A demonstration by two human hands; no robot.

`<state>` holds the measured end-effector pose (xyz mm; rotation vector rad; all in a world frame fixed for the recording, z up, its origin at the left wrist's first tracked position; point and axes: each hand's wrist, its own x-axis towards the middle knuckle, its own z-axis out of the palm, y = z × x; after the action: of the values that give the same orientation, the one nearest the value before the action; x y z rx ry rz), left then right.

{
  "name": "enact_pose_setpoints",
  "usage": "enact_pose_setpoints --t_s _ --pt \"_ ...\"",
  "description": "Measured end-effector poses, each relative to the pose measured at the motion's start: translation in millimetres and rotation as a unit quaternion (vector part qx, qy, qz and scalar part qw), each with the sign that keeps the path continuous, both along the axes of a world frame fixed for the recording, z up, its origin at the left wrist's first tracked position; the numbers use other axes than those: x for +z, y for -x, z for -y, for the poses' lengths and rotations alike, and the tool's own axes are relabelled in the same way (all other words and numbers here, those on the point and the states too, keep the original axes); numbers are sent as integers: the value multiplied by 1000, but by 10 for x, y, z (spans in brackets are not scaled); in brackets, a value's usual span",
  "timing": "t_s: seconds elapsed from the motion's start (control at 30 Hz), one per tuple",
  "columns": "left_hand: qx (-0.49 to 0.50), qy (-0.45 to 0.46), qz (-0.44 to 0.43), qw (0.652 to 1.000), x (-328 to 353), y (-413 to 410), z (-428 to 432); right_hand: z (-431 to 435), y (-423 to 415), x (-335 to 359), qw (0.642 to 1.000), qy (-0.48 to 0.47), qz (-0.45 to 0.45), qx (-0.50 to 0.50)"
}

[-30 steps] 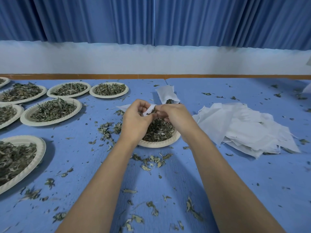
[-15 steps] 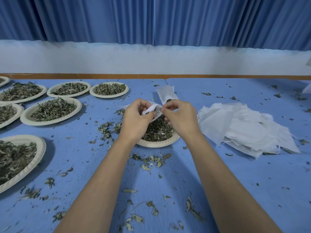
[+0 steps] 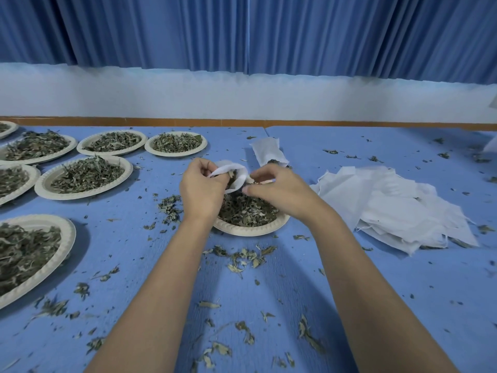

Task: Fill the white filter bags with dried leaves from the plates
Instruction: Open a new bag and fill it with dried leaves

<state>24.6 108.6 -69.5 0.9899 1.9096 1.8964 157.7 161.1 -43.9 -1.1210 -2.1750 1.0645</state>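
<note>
- Your left hand (image 3: 200,191) is curled, pinching one side of the rim of a white filter bag (image 3: 238,172) between thumb and fingertips.
- Your right hand (image 3: 282,189) grips the opposite side of the same rim, fingers bent and thumb pressed to the cloth near the bag's lower edge.
- The bag hangs between your two hands with its mouth pulled apart; whether any leaf is inside, you cannot tell.
- Directly under both hands sits a paper plate (image 3: 250,230) heaped with dried leaves (image 3: 248,211); the bag hangs just above the heap.
- Beyond your right hand, a stuffed bag (image 3: 267,152) lies on the blue table (image 3: 443,292), with dark leaf showing at its near end.
- Out past your right hand, near the wrist, a loose pile of empty bags (image 3: 390,203) is spread flat.
- Out past your left hand, well apart from it, several more plates of leaves (image 3: 43,184) stand in rows.
- Below your wrists, between your forearms, scattered leaf bits (image 3: 243,258) lie on the table.
</note>
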Motion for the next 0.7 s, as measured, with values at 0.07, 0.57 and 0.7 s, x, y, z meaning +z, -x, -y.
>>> enact_pose_setpoints --t_s 0.07,0.57,0.7 --pt "-18 1 22 1000 18 -1 3 -6 4 -36 989 -42 137 35" --pt "-60 -30 108 992 77 -32 14 -26 41 -191 981 -128 141 -35" --pt "-55 -50 106 992 86 -27 19 -21 9 -137 980 -116 160 3"
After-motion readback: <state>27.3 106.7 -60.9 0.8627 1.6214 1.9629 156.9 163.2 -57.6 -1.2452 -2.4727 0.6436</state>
